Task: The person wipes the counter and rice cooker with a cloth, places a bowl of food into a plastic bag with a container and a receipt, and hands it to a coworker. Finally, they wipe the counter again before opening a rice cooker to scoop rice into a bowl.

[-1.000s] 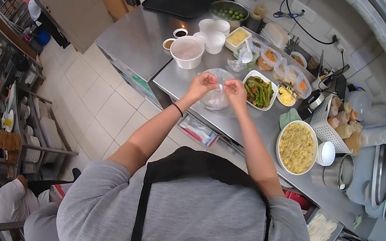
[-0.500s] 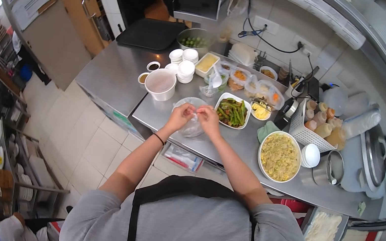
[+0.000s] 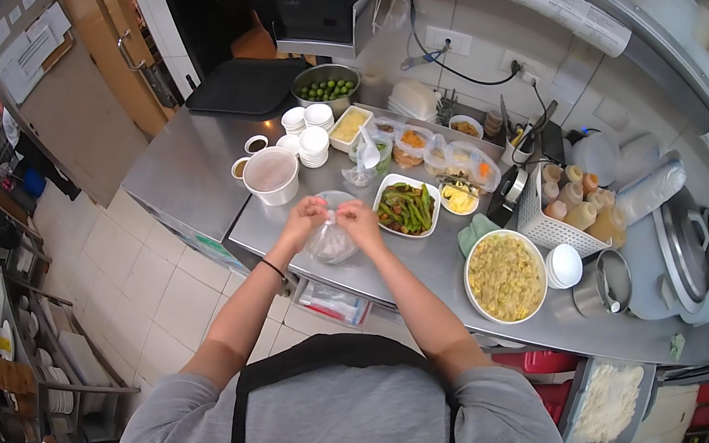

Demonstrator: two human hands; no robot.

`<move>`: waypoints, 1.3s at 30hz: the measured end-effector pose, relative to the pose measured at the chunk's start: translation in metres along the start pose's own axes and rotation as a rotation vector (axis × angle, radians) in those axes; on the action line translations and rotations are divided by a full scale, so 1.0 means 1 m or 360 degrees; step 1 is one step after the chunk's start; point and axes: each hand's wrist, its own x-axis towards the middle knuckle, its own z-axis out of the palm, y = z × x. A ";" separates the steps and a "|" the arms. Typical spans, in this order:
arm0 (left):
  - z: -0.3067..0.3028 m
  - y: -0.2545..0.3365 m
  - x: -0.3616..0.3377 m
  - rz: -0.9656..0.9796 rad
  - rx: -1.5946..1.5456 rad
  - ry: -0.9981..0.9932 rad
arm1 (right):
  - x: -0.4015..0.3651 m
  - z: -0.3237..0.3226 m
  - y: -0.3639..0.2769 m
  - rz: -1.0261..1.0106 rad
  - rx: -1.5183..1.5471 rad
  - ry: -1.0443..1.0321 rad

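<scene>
A clear plastic bag (image 3: 332,246) rests near the front edge of the steel counter, its neck gathered upward. My left hand (image 3: 307,214) pinches one side of the bag's top. On the other side, the fingers of my right hand (image 3: 358,221) are closed on it too, a small gap away from the left. What the bag contains is hard to make out. Just right of my right hand stands a square white dish of green vegetables (image 3: 407,207). Beyond my left hand is a white tub (image 3: 272,175) with a translucent lid.
Stacked small white cups (image 3: 314,145), a pot of green fruits (image 3: 326,86) and lidded containers (image 3: 412,143) line the back. At right are a large bowl of yellow food (image 3: 507,276), a green cloth (image 3: 476,232), a white basket of bottles (image 3: 562,230) and metal lids (image 3: 685,239).
My head view has shifted, so the counter sits differently in frame. My hands have drawn slightly apart at the bag's neck, which looks more tightly gathered.
</scene>
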 end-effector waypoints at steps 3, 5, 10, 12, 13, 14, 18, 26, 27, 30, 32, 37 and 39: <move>-0.004 0.000 0.000 -0.0037 -0.0117 -0.0012 | 0.006 0.002 0.002 -0.0071 -0.0207 -0.0019; -0.007 0.002 0.002 -0.0112 -0.0152 -0.0124 | 0.010 0.003 0.003 -0.0078 -0.0243 -0.0041; -0.004 0.007 0.005 -0.0183 -0.0086 -0.0190 | 0.007 0.004 -0.003 -0.0077 -0.0228 -0.0012; -0.004 0.007 0.005 -0.0189 -0.0072 -0.0176 | -0.001 0.006 -0.011 -0.0058 -0.0116 0.0031; -0.003 0.007 0.004 -0.0203 -0.0097 -0.0089 | -0.006 0.005 -0.015 -0.0255 -0.0162 0.0034; -0.001 0.007 0.004 -0.0216 -0.0123 -0.0001 | -0.009 0.004 -0.020 -0.0453 -0.0208 0.0035; 0.005 0.008 -0.001 -0.0190 -0.0205 -0.0007 | -0.013 0.011 -0.028 -0.0465 -0.0316 0.0134; 0.004 -0.009 0.006 0.0053 0.0844 0.0194 | 0.007 0.018 -0.024 -0.0625 -0.0510 0.0293; 0.003 -0.010 0.006 0.0052 0.0841 0.0205 | 0.011 0.019 -0.025 -0.0627 -0.0508 0.0283; 0.002 -0.013 0.008 0.0069 0.0799 0.0227 | 0.022 0.023 -0.026 -0.0468 -0.0456 0.0258; 0.002 -0.017 0.009 0.0158 0.0698 0.0276 | 0.030 0.028 -0.024 -0.0395 -0.0531 0.0303; 0.006 -0.022 0.003 0.0166 0.0719 0.0311 | 0.057 0.029 0.003 -0.0032 -0.0485 0.0216; 0.006 -0.016 0.004 0.0148 0.0750 0.0304 | 0.060 0.029 0.011 -0.0068 -0.0430 0.0230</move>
